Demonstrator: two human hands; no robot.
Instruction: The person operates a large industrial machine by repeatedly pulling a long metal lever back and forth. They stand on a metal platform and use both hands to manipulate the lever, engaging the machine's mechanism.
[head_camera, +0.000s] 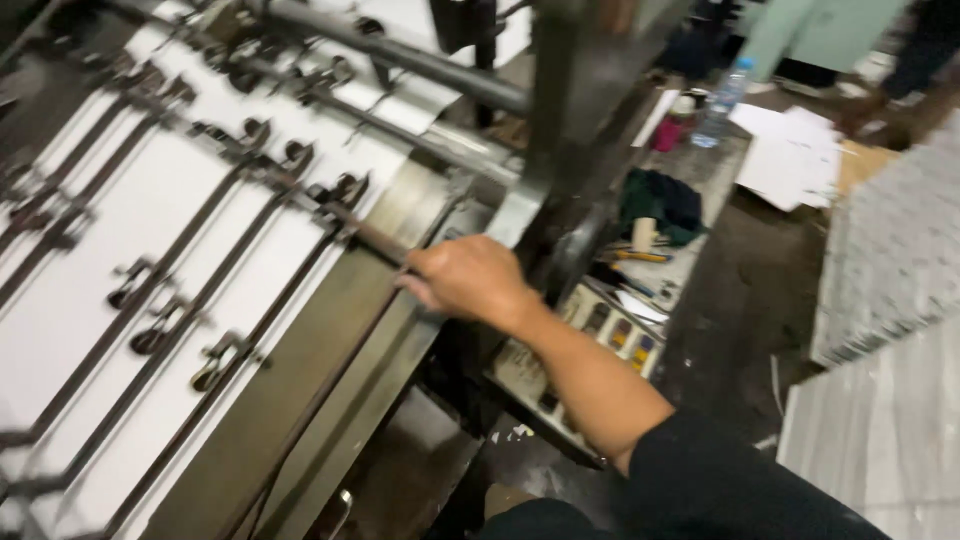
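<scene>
My right hand (468, 280) reaches out from a black sleeve to the side of a large sheet-feeding machine. Its fingers are curled around the near end of a dark metal cross bar (365, 236) that carries small clips and rollers. White paper sheets (120, 230) lie on the slanted feed board under several long dark strips. The hand rests against the board's bare metal side plate (330, 350). My left hand is out of view.
A button panel (600, 330) sits just below my forearm. On a ledge behind it are a dark green cloth (660, 200), a pink cup (668, 130) and a water bottle (725, 95). Loose white sheets (790, 155) and tall paper stacks (890, 250) stand at the right.
</scene>
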